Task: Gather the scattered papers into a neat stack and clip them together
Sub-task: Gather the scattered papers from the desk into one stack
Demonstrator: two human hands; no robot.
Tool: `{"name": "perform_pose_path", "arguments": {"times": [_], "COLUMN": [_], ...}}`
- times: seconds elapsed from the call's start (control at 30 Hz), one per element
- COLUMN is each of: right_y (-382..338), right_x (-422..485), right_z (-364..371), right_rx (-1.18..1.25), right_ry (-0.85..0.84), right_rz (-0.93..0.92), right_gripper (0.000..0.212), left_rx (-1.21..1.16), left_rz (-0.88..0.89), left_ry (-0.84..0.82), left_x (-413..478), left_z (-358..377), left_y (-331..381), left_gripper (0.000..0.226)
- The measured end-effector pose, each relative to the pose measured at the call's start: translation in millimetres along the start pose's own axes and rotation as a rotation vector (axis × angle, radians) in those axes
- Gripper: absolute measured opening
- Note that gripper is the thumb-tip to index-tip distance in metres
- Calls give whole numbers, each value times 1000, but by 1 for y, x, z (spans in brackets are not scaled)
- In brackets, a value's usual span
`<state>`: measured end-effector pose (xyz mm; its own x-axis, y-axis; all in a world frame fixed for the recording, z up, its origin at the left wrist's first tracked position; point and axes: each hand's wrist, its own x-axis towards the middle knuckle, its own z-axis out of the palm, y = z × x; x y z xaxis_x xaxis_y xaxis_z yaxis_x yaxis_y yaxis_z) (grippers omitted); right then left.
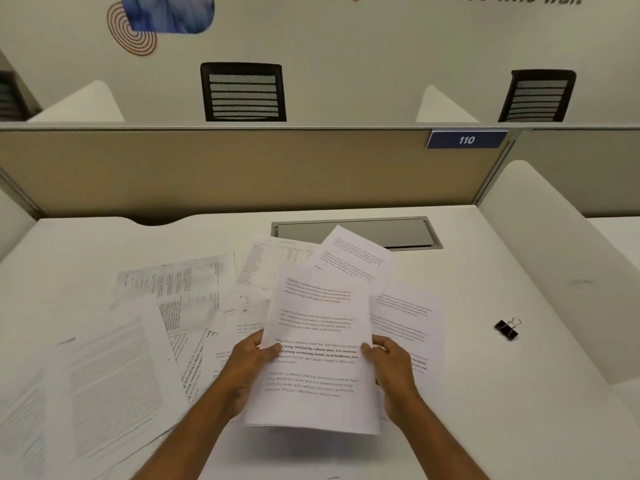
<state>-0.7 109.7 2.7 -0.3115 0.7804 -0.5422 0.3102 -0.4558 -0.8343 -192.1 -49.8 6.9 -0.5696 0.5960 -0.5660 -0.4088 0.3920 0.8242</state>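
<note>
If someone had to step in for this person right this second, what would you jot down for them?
Left hand and right hand: both grip the side edges of a small sheaf of papers held above the desk; its sheets are fanned, not squared.
Loose sheets lie scattered on the desk to the left and behind, and one just to the right under the sheaf.
The black binder clip lies untouched on the right.
Done: a few sheets gathered.
Left: collect the rest, square the stack, clip it.
</note>
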Motion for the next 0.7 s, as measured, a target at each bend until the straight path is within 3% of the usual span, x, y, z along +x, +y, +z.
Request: {"name": "perform_pose_path", "arguments": {"times": [0.23,0.37,0.7], "right_y": [-36,-62,-79], "right_x": [60,105,162], "right_z": [30,27,27], "right_rx": [-301,-548,-953], "right_ry": [283,306,256], "right_rz": [-183,-258,-113], "right_gripper": [52,72,99], "left_rx": [-146,-197,-102], "left_rz": [82,48,10], "left_ry": [181,209,139], "left_x": [39,62,113], "left_z": [-49,-49,-13], "left_y": [18,20,43], "left_gripper": [27,29,25]}}
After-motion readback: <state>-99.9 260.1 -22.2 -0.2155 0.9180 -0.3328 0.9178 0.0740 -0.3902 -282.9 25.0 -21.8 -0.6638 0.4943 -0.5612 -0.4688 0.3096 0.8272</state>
